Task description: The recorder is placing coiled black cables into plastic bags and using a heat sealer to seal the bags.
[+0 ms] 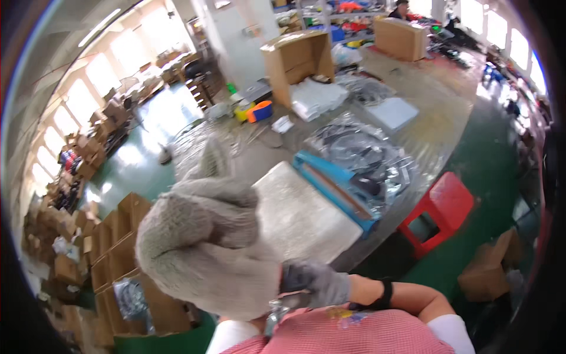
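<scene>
Work looked mid-way, if I'm reading it right: the grey fuzzy fabric piece [200, 253] was up off the table, held near and left in front of the pink top [354, 333], with no plastic covering the part I could see. It wasn't set down anywhere, so handling wasn't done; how much was left, no clue. The gloved right hand [318, 286] had its fingers curled around the fabric's near right edge. Left hand was hidden by the fabric, so can't tell its grip.

Table [439, 103] was pretty cluttered: a white pad [300, 218] just beyond the hands, a blue bag sealer (I think) [312, 171] right beside it, clear plastic bags [359, 147] further right, an open cardboard box [274, 74] at the far side. Red stool [448, 203] stood off the right edge, on a green floor [486, 135]. Brown cartons [121, 242] filled the left, and a co-worker [402, 9] was at the far end.
</scene>
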`<action>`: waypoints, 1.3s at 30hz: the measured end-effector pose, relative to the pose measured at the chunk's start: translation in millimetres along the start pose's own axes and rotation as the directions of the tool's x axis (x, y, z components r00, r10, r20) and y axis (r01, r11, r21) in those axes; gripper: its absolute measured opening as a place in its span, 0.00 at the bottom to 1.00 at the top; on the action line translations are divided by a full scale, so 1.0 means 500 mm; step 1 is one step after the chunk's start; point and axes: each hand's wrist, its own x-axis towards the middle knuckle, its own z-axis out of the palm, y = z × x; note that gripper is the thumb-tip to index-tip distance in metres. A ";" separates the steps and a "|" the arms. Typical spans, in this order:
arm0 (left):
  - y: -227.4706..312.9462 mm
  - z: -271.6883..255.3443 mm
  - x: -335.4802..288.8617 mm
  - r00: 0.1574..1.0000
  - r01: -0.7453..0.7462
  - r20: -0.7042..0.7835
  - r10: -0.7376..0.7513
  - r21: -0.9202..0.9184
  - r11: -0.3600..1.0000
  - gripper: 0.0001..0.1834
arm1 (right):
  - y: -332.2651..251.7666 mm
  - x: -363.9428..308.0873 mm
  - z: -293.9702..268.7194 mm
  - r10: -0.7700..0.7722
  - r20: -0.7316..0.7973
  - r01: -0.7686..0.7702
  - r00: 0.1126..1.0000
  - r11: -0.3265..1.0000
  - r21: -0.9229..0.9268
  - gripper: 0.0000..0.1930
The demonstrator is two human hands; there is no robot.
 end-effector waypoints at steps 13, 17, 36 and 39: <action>-0.038 -0.303 -0.248 -0.567 -0.166 0.417 -0.711 0.787 0.594 0.20 | -0.140 -0.247 -0.252 0.602 -0.206 -0.617 0.771 0.629 -0.473 0.30; -0.135 -0.553 -0.447 -0.584 -0.072 0.491 -0.647 0.762 0.643 0.20 | -0.120 -0.446 -0.256 0.758 -0.408 -0.837 0.510 0.326 -0.440 0.27; 0.067 -0.993 -0.973 -0.515 0.405 0.576 -0.634 0.816 0.412 0.18 | -0.005 -0.808 -0.200 0.926 0.363 -0.868 0.100 0.259 -0.423 0.13; 0.046 -0.987 -0.994 -0.459 0.448 0.594 -0.661 0.797 0.406 0.18 | -0.009 -0.740 -0.238 0.908 0.415 -0.781 -0.058 0.217 -0.585 0.14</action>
